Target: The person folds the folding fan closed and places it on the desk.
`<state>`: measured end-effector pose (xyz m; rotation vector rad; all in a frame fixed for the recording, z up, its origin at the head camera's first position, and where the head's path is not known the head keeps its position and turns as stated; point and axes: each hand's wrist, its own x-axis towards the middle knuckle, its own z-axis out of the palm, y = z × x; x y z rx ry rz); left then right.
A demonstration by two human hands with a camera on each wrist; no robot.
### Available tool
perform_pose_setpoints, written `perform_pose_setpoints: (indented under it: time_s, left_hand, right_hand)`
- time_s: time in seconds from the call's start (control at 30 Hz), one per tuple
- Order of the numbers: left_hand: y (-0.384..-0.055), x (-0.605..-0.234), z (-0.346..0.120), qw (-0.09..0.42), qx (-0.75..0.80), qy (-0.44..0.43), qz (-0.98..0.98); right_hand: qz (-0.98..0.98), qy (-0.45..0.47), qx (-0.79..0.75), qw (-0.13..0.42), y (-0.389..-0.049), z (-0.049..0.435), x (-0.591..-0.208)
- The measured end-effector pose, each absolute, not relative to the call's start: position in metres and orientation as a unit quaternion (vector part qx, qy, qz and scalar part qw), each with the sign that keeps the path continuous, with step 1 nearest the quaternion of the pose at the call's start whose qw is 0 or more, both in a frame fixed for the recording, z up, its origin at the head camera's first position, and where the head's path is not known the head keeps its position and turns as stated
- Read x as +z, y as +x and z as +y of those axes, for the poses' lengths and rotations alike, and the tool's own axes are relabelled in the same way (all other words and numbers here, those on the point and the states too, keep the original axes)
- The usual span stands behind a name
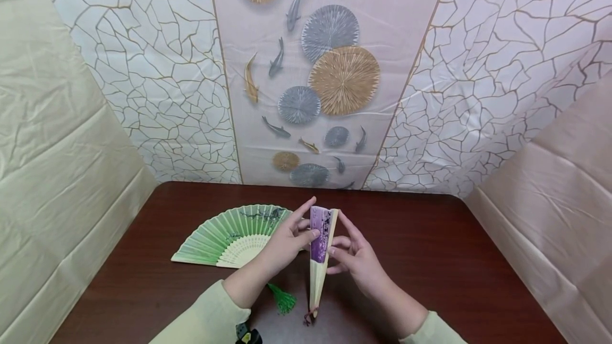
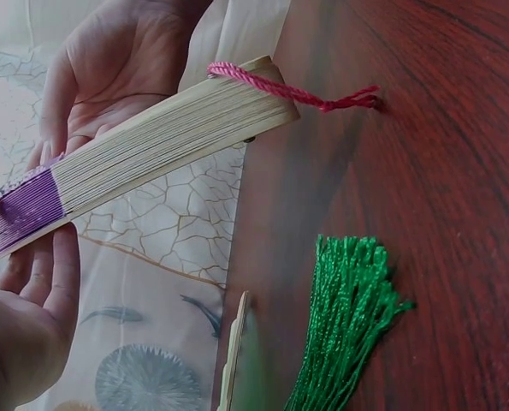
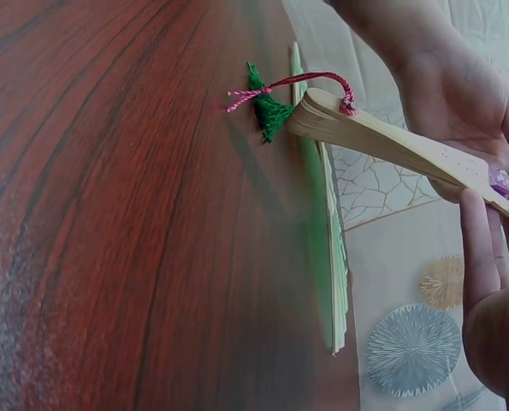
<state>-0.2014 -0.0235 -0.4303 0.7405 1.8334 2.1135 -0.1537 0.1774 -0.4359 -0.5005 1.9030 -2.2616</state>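
A purple folding fan (image 1: pixel 319 238) with pale wooden ribs stands nearly upright between the two hands, its leaf end up and only slightly spread. My left hand (image 1: pixel 287 238) pinches its left side, thumb across the purple leaf and index finger stretched upward. On the other side, my right hand (image 1: pixel 356 254) grips the outer rib between thumb and fingers. A red cord (image 2: pixel 271 84) loops through the rib end. In the right wrist view, the ribs (image 3: pixel 391 145) lie stacked close together near that end. The left forearm partly covers a spread green folding fan (image 1: pixel 239 232).
The green fan lies on the dark red-brown wooden table (image 1: pixel 421 243), left of the hands. Its green tassel (image 1: pixel 283 299) lies near the left forearm. Behind the table hangs a patterned cloth (image 1: pixel 306 137); plain beige cloth (image 1: pixel 62 153) closes off the sides.
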Motion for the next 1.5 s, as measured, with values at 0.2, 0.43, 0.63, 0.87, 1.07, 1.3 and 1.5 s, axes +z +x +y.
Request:
perform_pose_setpoints:
  time_s: [0.2, 0.43, 0.63, 0.87, 1.07, 1.3, 1.5]
  left_hand:
    - [-0.2021, -0.4309, -0.0219, 0.128, 0.72, 0.254, 0.634]
    - [-0.2025, -0.4323, -0.0209, 0.121, 0.721, 0.256, 0.632]
    - [-0.202, -0.4323, -0.0205, 0.127, 0.725, 0.252, 0.628]
    - [-0.2032, -0.4327, -0.02, 0.127, 0.719, 0.244, 0.638]
    - [-0.2034, -0.4322, -0.0194, 0.121, 0.71, 0.242, 0.651]
    - [-0.203, -0.431, -0.0193, 0.122, 0.706, 0.24, 0.655]
    - [-0.2024, -0.4309, -0.0211, 0.139, 0.709, 0.237, 0.649]
  right_hand:
    - [0.638, -0.174, -0.747, 0.066, -0.1543, 0.1767, -0.4349]
    - [0.648, -0.186, -0.737, 0.053, -0.1551, 0.1776, -0.4367]
    - [0.636, -0.217, -0.739, 0.047, -0.1553, 0.1779, -0.4389]
    - [0.641, -0.224, -0.733, 0.041, -0.1553, 0.1769, -0.4394]
    - [0.65, -0.229, -0.724, 0.035, -0.1547, 0.1751, -0.4382]
    - [0.673, -0.228, -0.703, 0.016, -0.1542, 0.1717, -0.4381]
    - [0.677, -0.232, -0.698, 0.011, -0.1549, 0.1711, -0.4401]
